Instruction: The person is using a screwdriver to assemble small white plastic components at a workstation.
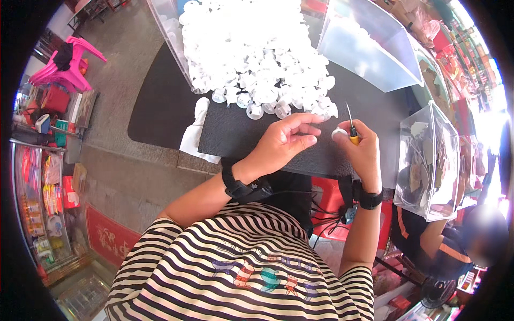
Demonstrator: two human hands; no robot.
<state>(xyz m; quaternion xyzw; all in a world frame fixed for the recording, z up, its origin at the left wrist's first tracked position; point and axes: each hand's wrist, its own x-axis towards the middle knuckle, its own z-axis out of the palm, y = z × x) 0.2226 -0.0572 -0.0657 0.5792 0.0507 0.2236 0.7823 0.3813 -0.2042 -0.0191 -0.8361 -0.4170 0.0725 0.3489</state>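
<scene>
Right of centre, the right hand [366, 147] grips a yellow-handled pointed tool [354, 138], its shaft aimed up-frame, while the left hand [284, 142], loosely open, hovers nearer the white plastic parts [259, 72] upper centre.

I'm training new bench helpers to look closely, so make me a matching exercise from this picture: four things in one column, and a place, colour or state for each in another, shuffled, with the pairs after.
Column one
1. Right hand
2. Left hand
3. White pieces
4. Plastic seat, far left

Column two
A. Heaped on the dark tabletop
B. Bright pink
C. Gripping a yellow-handled tool
D. Holding no tool

Pairs: 1-C, 2-D, 3-A, 4-B
</scene>
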